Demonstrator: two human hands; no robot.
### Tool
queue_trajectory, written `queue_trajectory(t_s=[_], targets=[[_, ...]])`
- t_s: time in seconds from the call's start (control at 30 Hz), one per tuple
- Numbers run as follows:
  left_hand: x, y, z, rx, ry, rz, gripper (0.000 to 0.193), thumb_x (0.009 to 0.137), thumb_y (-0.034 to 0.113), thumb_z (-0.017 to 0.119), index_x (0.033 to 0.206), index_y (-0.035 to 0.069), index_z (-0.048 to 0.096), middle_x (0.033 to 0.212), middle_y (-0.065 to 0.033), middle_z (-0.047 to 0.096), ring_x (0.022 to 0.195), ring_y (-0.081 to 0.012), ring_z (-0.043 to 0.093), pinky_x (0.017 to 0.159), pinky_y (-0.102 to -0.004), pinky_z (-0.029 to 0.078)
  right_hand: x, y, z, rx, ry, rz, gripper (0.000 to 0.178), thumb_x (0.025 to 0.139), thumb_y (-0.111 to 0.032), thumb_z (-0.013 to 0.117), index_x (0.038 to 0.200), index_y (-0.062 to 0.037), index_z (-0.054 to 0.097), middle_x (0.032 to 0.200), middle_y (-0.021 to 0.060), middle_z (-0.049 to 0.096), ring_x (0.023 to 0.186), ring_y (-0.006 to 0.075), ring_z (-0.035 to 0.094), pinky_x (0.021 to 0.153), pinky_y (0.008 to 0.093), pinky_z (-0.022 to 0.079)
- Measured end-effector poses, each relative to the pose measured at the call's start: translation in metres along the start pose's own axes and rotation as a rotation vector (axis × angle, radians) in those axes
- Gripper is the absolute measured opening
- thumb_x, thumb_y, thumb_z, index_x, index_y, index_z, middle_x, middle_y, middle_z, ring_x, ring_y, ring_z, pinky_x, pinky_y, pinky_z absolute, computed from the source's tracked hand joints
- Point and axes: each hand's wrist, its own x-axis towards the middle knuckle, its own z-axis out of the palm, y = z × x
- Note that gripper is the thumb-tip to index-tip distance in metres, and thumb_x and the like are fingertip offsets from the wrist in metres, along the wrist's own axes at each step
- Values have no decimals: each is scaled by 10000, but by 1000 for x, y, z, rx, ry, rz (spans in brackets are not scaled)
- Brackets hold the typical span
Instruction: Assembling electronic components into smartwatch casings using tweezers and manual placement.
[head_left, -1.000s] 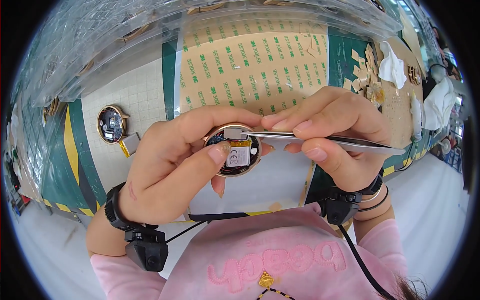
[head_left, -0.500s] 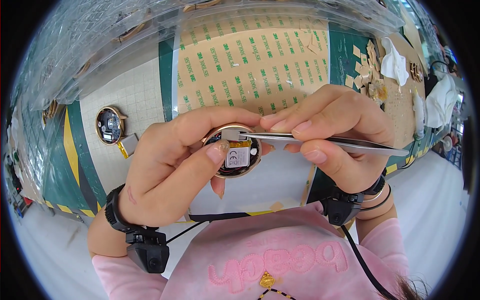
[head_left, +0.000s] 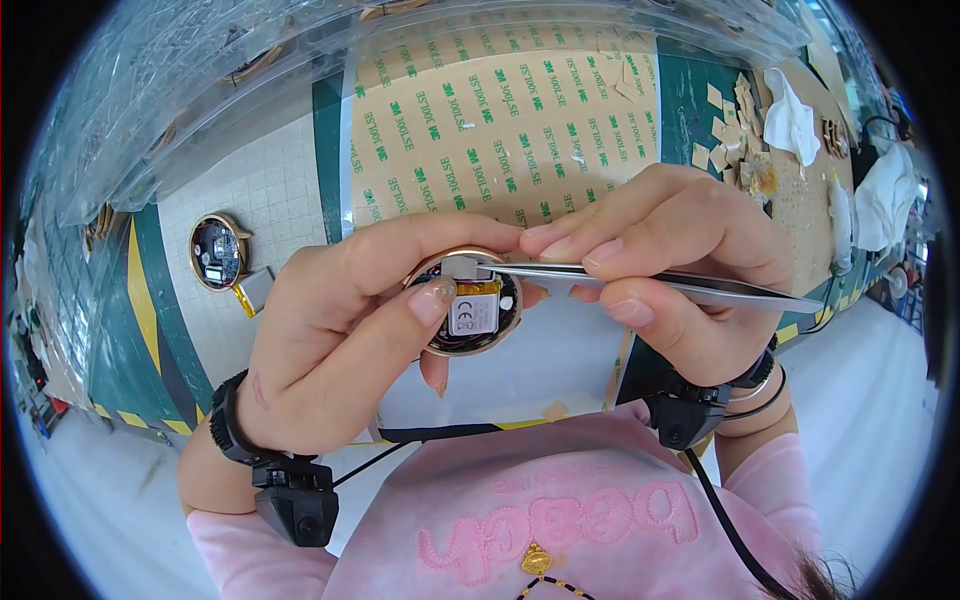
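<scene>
My left hand [head_left: 345, 320] is closed around a round gold-rimmed watch case [head_left: 478, 350], its thumb pressing near the inner left side. Inside the case lies a silver battery [head_left: 474, 315] with yellow tape along its upper edge. A small grey square piece [head_left: 461, 268] sits just above the battery, close to the rim. Between the thumb and fingers of my right hand [head_left: 675, 265] are steel tweezers [head_left: 690, 286]. Their tips reach into the case and meet the right edge of the grey piece; whether they grip it I cannot tell.
A second open watch case [head_left: 217, 252] rests on the left, its battery [head_left: 258, 290] hanging out beside it. Brown adhesive sheet [head_left: 480, 130] with green print covers the middle. Small tan pieces [head_left: 735, 125] and white tissue [head_left: 790, 130] lie at the right; clear plastic trays [head_left: 230, 60] are stacked at the far left.
Both hands keep nearly the same pose, with the tweezer tips still at the grey piece. The view has shifted very slightly.
</scene>
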Motion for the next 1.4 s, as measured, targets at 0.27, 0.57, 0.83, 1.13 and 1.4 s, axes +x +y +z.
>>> queue_trajectory(t_s=[0.27,0.57,0.83,1.13,1.4], targets=[[0,-1,-1,-5,-12,9,380,896,136,417,1204,-53,535,1019,-126,649,790,-103,629,537,-176,491,0,0,-1,-50,-24,-37,125,849,-39,611,933,40,565,912,220,613,894,343,657,768,412,566],[0,-1,1,-49,18,-7,387,891,144,425,1197,-62,542,1021,-117,646,758,-94,624,523,-174,489,4,-4,-3,-279,-92,-192,163,791,-21,663,917,25,571,913,217,627,866,319,665,781,399,560],[1,2,2,-137,42,-50,400,881,161,431,1186,-72,541,984,-108,647,588,-87,598,465,-164,424,1,-10,5,-505,-64,-311,217,729,-37,719,905,-14,594,936,172,658,821,283,678,716,347,570],[1,-1,1,-115,39,-27,398,908,178,419,1206,-66,519,973,-98,646,550,-81,588,446,-154,376,3,2,6,-420,-56,-372,237,705,-12,723,905,-1,596,920,192,657,826,307,681,685,369,582],[1,1,5,-91,80,10,376,950,190,388,1201,-59,515,930,-73,638,534,-65,571,442,-148,367,3,3,10,-434,-44,-385,239,721,-7,712,924,4,587,932,203,651,842,311,674,720,372,577]])
